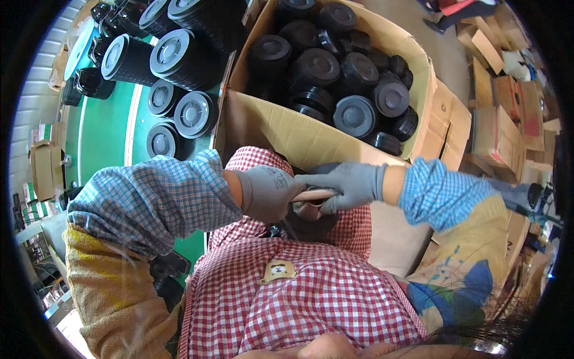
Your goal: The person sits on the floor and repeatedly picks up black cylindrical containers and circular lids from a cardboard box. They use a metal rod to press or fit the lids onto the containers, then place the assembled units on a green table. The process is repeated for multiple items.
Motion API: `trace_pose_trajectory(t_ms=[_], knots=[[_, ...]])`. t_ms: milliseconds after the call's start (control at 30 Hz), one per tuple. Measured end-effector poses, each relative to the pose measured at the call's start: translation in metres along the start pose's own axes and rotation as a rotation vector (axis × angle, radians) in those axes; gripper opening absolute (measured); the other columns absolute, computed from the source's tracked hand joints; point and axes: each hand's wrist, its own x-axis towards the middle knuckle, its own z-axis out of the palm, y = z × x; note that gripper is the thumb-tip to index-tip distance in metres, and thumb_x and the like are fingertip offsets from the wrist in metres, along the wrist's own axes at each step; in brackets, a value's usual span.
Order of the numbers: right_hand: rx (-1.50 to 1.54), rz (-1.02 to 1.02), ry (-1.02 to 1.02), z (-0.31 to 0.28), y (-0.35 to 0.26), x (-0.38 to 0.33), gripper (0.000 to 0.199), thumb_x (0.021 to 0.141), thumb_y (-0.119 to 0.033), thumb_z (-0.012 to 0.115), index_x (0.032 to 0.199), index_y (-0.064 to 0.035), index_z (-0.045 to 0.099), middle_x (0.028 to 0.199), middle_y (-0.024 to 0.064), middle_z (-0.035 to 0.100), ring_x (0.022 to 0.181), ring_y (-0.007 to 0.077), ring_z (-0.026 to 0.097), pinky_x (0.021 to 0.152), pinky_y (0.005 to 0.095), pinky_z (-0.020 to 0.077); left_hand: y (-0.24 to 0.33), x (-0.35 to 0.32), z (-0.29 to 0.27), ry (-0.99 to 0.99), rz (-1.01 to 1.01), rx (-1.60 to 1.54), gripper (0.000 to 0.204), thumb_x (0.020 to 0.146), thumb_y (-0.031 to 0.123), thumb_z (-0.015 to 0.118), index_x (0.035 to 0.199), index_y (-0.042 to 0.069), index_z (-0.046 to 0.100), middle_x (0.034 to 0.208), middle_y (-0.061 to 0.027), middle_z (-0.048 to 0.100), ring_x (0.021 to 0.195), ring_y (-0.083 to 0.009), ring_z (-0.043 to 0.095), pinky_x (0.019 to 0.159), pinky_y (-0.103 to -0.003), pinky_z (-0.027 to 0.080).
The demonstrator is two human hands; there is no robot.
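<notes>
My left hand (269,192), in a grey knit glove, is closed at the near end of a small pale pink and brown object (312,196). My right hand (354,185), gloved the same way, has its fingers closed around the object's other side. The two hands meet in front of my red-and-white checked apron (299,299). The fingers cover much of the object, so its kind does not show. Dark round shapes lie just behind and below the hands, partly hidden by them.
A large open cardboard box (335,137) filled with black round plastic lids (354,115) stands just beyond my hands. On the green table (107,128) at left are stacks of black discs (173,52). Cardboard boxes (499,143) are piled at right; a person's leg (460,12) shows far off.
</notes>
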Motion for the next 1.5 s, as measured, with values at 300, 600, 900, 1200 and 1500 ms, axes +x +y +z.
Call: trace_pose_trajectory(t_ms=[300, 600, 900, 1200, 1500], knots=[[0.676, 0.320, 0.327, 0.062, -0.036, -0.005, 0.061, 0.100, -0.024, 0.057, 0.155, -0.0143, 0.034, 0.112, 0.0155, 0.068, 0.092, 0.0253, 0.069, 0.083, 0.0385, 0.0543, -0.048, 0.045, -0.012, 0.171, 0.429, 0.634, 0.035, 0.087, 0.024, 0.065, 0.120, 0.016, 0.059, 0.096, -0.0112, 0.072, 0.086, -0.0320, 0.074, 0.074, -0.047, 0.059], [1.193, 0.619, 0.774, 0.093, -0.117, 0.003, 0.045, 0.099, -0.014, 0.056, 0.143, -0.0113, 0.045, 0.088, 0.0065, 0.058, 0.060, 0.0149, 0.053, 0.045, 0.0283, 0.0436, -0.021, 0.092, -0.027, 0.336, 0.629, 0.835, 0.042, 0.082, 0.029, 0.072, 0.119, 0.013, 0.056, 0.103, -0.0130, 0.068, 0.098, -0.0331, 0.070, 0.078, -0.049, 0.055], [0.972, 0.204, 1.340, 0.104, -0.063, -0.062, 0.031, 0.099, -0.013, 0.054, 0.130, -0.0066, 0.052, 0.080, 0.0051, 0.061, 0.046, 0.0089, 0.049, 0.039, 0.0222, 0.0417, -0.113, -0.050, 0.089, 1.439, 0.562, 0.493, 0.046, 0.073, 0.005, 0.074, 0.118, 0.006, 0.066, 0.122, -0.0135, 0.064, 0.114, -0.0322, 0.061, 0.098, -0.045, 0.051], [1.080, 0.138, 1.448, 0.119, 0.015, -0.018, 0.029, 0.101, -0.017, 0.059, 0.128, -0.0083, 0.054, 0.074, 0.0049, 0.059, 0.054, 0.0100, 0.054, 0.043, 0.0232, 0.0445, -0.102, 0.025, 0.164, 0.961, 0.626, 0.759, 0.015, 0.079, 0.023, 0.065, 0.089, 0.013, 0.071, 0.115, -0.0049, 0.064, 0.115, -0.0262, 0.057, 0.103, -0.045, 0.050], [0.828, 0.070, 1.441, 0.088, 0.025, -0.011, 0.047, 0.100, -0.008, 0.055, 0.146, -0.0093, 0.043, 0.084, 0.0011, 0.056, 0.058, 0.0081, 0.051, 0.046, 0.0216, 0.0425, -0.117, -0.024, 0.139, 1.070, 0.187, 0.431, 0.024, 0.072, 0.014, 0.072, 0.094, 0.006, 0.067, 0.136, -0.0180, 0.053, 0.122, -0.0361, 0.054, 0.098, -0.046, 0.050]])
